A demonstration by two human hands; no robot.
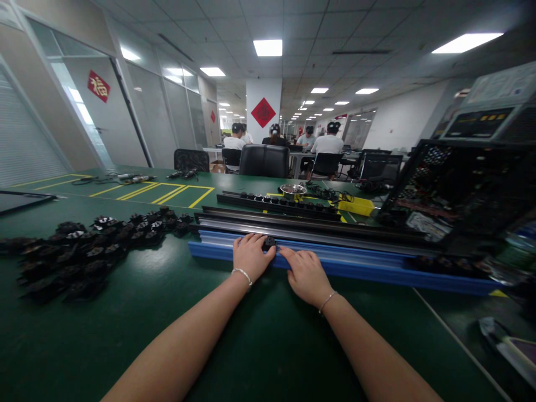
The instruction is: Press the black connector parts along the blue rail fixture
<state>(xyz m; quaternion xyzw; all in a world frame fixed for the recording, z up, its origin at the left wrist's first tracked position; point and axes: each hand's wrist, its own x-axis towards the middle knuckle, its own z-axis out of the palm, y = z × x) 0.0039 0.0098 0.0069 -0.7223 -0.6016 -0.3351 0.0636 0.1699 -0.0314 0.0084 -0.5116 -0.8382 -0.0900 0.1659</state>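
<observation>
A long blue rail with a channel along it lies across the green table before me. Over its left part, my left hand is closed around a small black part, gripped between thumb and fingers at the channel. Just to the right, my right hand rests by the rail's near edge, its index finger stretched toward the black part and the other fingers curled loosely. Whether that fingertip touches the part is hard to tell. Several dark parts sit in the right end of the rail.
Left of the rail spreads a pile of black parts. Dark metal rails lie just behind it. Farther back are a metal bowl and a yellow bin. An open computer case stands at right. People sit in the background.
</observation>
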